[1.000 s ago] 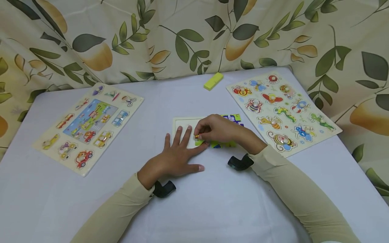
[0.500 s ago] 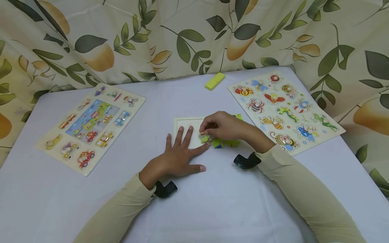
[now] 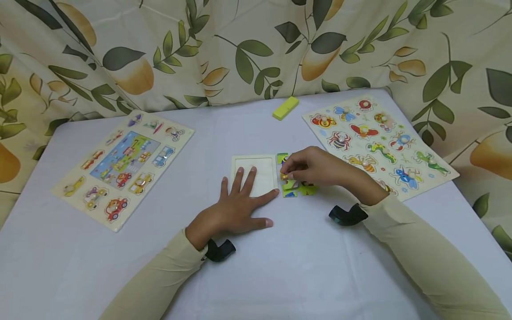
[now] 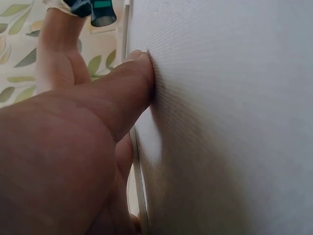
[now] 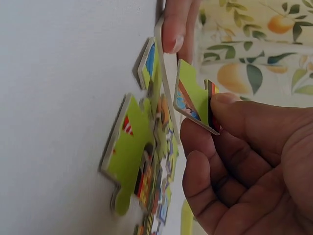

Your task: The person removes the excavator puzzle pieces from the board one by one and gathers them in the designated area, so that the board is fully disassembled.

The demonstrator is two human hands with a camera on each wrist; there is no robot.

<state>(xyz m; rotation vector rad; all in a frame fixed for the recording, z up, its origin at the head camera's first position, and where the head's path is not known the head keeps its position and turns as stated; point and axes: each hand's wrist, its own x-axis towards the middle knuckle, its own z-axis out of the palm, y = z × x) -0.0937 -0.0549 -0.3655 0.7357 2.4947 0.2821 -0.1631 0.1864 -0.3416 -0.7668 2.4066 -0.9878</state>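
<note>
My left hand point(image 3: 236, 209) lies with fingers spread, its fingertips resting on the bare inner panel of a small pale puzzle tray point(image 3: 264, 175). Its thumb point(image 4: 127, 81) stretches out over the white cloth in the left wrist view. Between thumb and fingers, my right hand point(image 3: 320, 166) pinches a green jigsaw piece point(image 5: 190, 90) with a brown and blue printed corner. That piece is held above several loose jigsaw pieces point(image 3: 290, 194), which lie close against the tray's right side. Some of these are partly hidden beneath the right hand.
A vehicle peg puzzle board point(image 3: 120, 206) lies at the left of the white-covered table. On the right is an insect puzzle board point(image 3: 400, 153), partly behind the right forearm. A yellow-green block point(image 3: 286, 108) sits near the back edge, before a leaf-patterned curtain point(image 3: 256, 49).
My right hand has moved right with the jigsaw piece, from the tray's right part to over the loose pieces. More of the tray's panel now shows. The left hand stays on the tray.
</note>
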